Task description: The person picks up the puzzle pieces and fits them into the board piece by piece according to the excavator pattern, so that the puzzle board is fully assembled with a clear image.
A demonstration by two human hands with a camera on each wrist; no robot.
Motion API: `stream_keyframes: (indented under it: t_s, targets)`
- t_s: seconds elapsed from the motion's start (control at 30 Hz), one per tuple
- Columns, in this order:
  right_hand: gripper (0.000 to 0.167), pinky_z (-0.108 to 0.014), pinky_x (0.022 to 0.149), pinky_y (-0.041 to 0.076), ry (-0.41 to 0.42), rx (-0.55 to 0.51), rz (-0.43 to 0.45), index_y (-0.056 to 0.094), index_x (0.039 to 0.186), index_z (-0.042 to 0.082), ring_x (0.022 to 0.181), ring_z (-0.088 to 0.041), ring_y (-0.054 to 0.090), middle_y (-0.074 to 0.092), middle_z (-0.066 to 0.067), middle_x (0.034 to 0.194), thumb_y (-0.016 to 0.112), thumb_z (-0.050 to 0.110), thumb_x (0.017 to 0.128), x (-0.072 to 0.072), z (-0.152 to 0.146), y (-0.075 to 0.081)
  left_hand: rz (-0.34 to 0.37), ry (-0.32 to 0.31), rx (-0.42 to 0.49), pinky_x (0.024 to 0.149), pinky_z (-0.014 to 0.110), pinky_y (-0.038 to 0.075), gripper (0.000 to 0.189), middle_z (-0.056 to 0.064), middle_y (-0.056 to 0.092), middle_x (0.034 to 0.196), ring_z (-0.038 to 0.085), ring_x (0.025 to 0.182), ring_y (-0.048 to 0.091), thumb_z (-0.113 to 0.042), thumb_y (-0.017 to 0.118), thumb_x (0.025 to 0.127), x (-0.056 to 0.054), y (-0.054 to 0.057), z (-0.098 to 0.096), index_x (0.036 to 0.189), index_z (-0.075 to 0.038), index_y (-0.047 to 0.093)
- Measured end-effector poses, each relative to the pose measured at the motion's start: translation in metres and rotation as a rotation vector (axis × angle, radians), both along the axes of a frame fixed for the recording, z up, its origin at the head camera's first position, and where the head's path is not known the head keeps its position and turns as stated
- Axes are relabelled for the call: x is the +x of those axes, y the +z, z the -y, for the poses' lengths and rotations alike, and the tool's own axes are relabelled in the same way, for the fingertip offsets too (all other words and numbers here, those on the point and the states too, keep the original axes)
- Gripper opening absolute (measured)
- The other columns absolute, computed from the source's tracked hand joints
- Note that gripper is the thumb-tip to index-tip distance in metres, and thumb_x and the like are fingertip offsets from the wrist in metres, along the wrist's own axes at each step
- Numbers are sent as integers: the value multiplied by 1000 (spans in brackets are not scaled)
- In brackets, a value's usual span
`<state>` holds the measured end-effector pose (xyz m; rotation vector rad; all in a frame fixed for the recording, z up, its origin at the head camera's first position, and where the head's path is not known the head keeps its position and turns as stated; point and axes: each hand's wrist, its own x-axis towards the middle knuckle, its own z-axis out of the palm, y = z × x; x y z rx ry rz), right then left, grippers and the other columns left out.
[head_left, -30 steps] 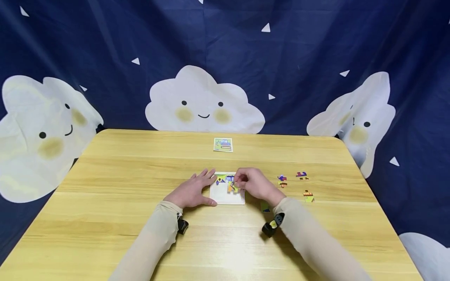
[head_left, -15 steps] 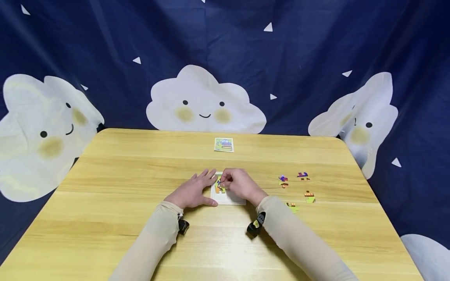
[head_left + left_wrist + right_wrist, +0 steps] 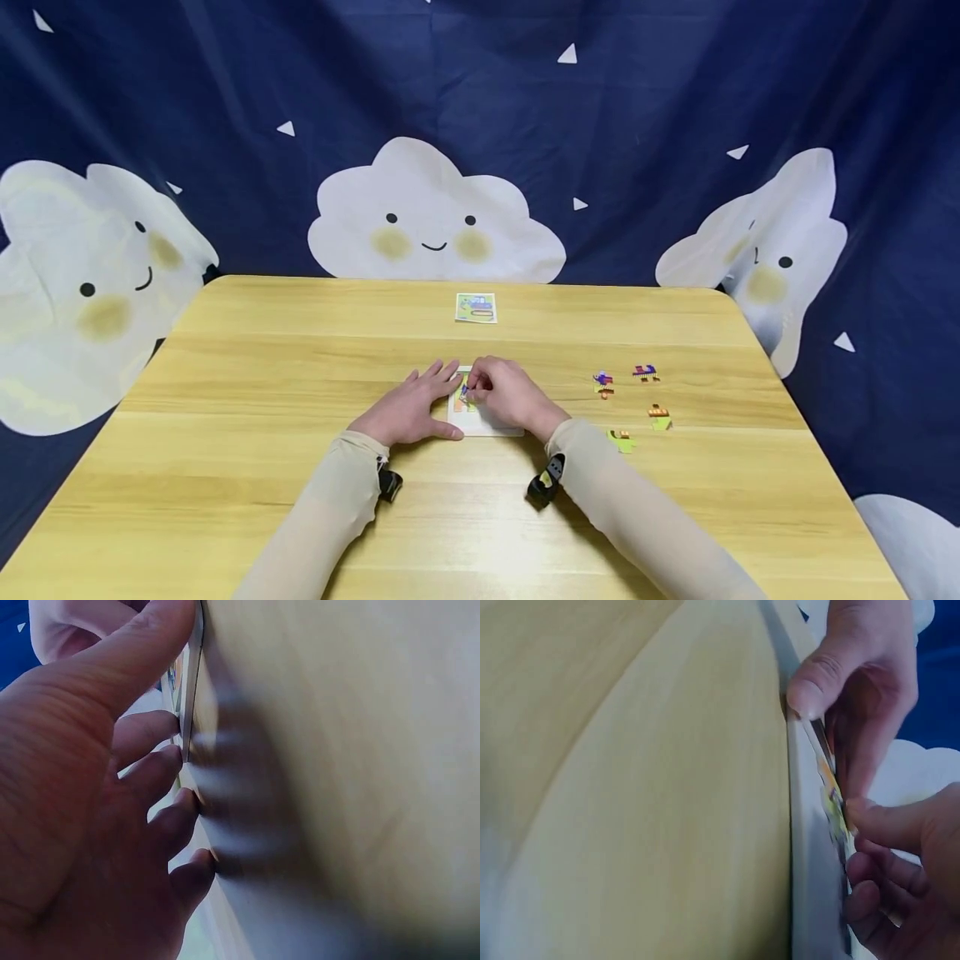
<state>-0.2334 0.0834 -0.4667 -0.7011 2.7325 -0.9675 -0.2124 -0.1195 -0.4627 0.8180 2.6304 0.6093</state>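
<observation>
On the table (image 3: pixel 300 358), the tray (image 3: pixel 497 425) was steadied at its left edge by the left hand (image 3: pixel 411 408), fingers extended, nothing clasped, while a piece (image 3: pixel 832 799) was pinched within its left part by the right hand (image 3: pixel 513 396). Fitting seemed underway; careful alignment, then pressing flat, was apparently called for, with four pieces (image 3: pixel 660 419) left lying to the right.

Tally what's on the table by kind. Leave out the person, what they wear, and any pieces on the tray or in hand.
Loose jigsaw pieces: 4
White puzzle tray: 1
Picture card: 1
Total: 6
</observation>
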Motion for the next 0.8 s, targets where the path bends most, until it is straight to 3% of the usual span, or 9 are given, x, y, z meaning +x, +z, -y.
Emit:
stream_keyframes:
  t_s: [0.3, 0.8]
  targets:
    - [17, -26, 71, 49, 144, 135, -83, 67, 93, 15, 77, -8, 55, 55, 9, 86, 80, 21, 84, 3, -10, -1, 7, 0, -9, 117, 53, 10, 92, 10, 16, 162, 32, 147, 9, -49, 75, 82, -1, -1, -1, 152, -6, 34]
    - [18, -31, 74, 51, 110, 143, -115, 71, 102, 15, 82, -10, 59, 58, 7, 94, 77, 23, 87, 5, -7, -3, 8, -7, -8, 117, 55, 10, 92, 11, 16, 162, 33, 147, 8, -49, 75, 82, -1, 0, -1, 152, -6, 34]
